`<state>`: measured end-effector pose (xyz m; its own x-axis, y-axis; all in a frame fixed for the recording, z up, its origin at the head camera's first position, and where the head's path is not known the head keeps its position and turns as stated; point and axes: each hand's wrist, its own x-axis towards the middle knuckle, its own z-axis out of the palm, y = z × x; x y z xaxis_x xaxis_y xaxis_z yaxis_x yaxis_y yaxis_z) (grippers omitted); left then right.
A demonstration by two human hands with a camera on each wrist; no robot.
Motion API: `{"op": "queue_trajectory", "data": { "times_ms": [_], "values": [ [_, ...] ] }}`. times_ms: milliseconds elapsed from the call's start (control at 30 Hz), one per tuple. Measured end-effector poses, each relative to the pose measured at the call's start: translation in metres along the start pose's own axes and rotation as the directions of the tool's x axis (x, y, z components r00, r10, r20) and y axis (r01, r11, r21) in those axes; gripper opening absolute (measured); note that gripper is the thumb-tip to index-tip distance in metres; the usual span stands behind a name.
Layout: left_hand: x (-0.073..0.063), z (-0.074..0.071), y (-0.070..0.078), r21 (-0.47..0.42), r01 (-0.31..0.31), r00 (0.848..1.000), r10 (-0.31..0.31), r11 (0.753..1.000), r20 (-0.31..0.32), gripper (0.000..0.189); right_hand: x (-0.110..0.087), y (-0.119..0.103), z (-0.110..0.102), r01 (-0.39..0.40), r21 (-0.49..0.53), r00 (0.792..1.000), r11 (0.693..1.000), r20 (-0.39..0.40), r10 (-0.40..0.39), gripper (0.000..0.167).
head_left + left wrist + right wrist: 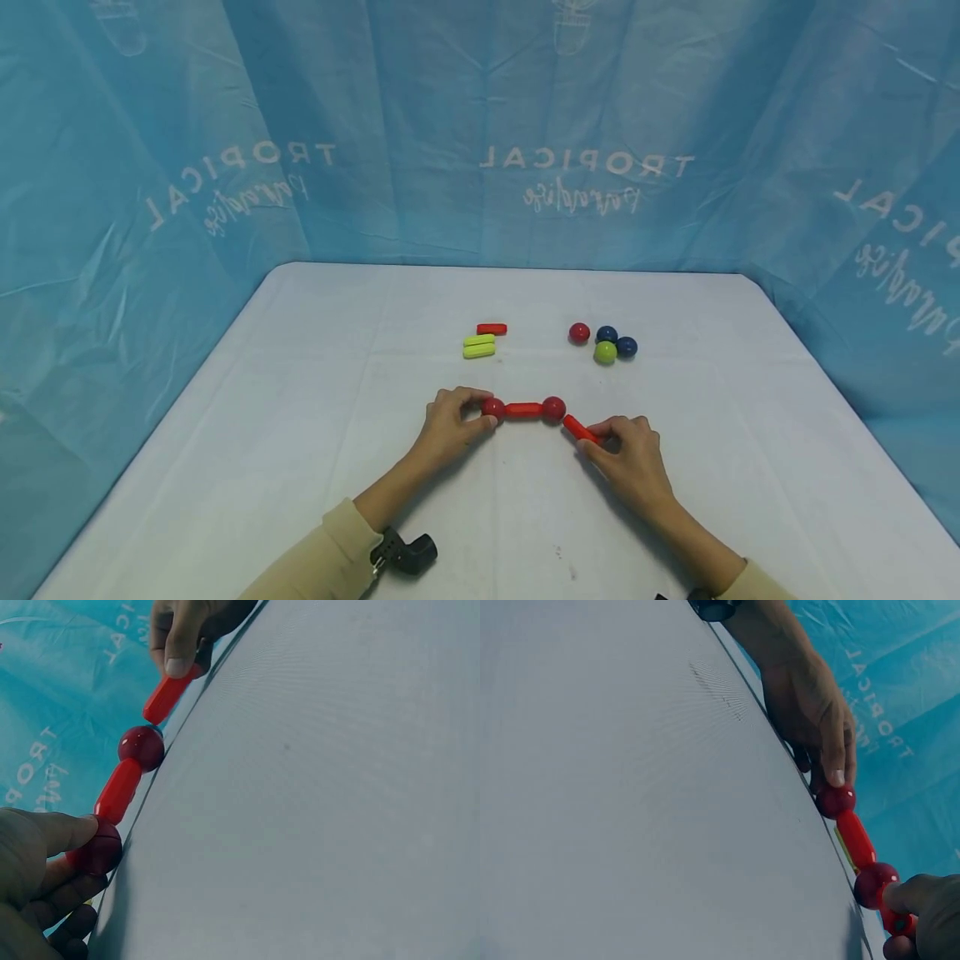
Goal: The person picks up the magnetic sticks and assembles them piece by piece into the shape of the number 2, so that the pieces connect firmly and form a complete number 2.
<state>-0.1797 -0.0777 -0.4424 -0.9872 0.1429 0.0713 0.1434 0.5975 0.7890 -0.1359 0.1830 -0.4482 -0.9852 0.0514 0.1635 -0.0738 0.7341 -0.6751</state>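
My left hand (pixel 450 425) pinches a dark red ball (pixel 493 408) between thumb and fingers. A bright red rod (pixel 523 410) joins that ball to a second dark red ball (pixel 553 408), making a short dumbbell shape. In my right hand (pixel 630 458) another red rod (pixel 581 429) is pinched near its outer end, tilted, its free tip right at the second ball. The left wrist view shows this held rod (pixel 166 696) angled toward the ball (pixel 141 748). In the right wrist view my thumb overlaps the near ball (pixel 876 885).
Beyond the hands lie a red rod (pixel 492 329) and two yellow-green rods (pixel 479 351). To their right sit a red ball (pixel 579 333), a green ball (pixel 605 352) and two dark blue balls (pixel 627 347). A white cloth covers the table (pixel 262 433); blue sheeting (pixel 420 125) hangs behind.
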Motion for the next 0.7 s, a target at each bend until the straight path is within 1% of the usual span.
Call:
{"op": "queue_trajectory", "data": {
  "times_ms": [233,367,467,533,600,700],
  "values": [
    [0.0,0.0,-0.002,-0.003,-0.018,1.0,0.018,1.0,-0.006,0.033,-0.002,-0.001,0.004,0.005,-0.013,1.0,1.0,-0.008,-0.005,0.025],
    [-0.001,0.0,-0.002,-0.005,-0.016,1.0,0.015,1.0,-0.006,0.033,-0.002,0.0,0.005,0.028,-0.032,1.0,0.999,0.002,-0.028,0.031],
    [-0.001,0.001,-0.002,-0.002,-0.017,1.0,0.017,1.0,-0.003,0.033,-0.001,0.001,0.003,0.08,-0.057,0.997,0.995,0.025,-0.078,0.037],
    [-0.001,0.0,-0.002,0.0,-0.015,1.0,0.015,1.0,0.0,0.033,0.0,0.004,0.001,0.132,-0.07,0.99,0.989,0.05,-0.128,0.039],
    [-0.001,0.0,-0.002,0.004,-0.016,1.0,0.016,1.0,0.001,0.033,0.002,0.008,-0.001,0.178,-0.077,0.982,0.981,0.083,-0.172,0.041],
    [-0.001,0.0,-0.001,0.006,-0.009,1.0,0.009,1.0,0.002,0.034,0.005,0.015,-0.007,0.242,-0.069,0.962,0.968,0.146,-0.231,0.044]
  ]
}}
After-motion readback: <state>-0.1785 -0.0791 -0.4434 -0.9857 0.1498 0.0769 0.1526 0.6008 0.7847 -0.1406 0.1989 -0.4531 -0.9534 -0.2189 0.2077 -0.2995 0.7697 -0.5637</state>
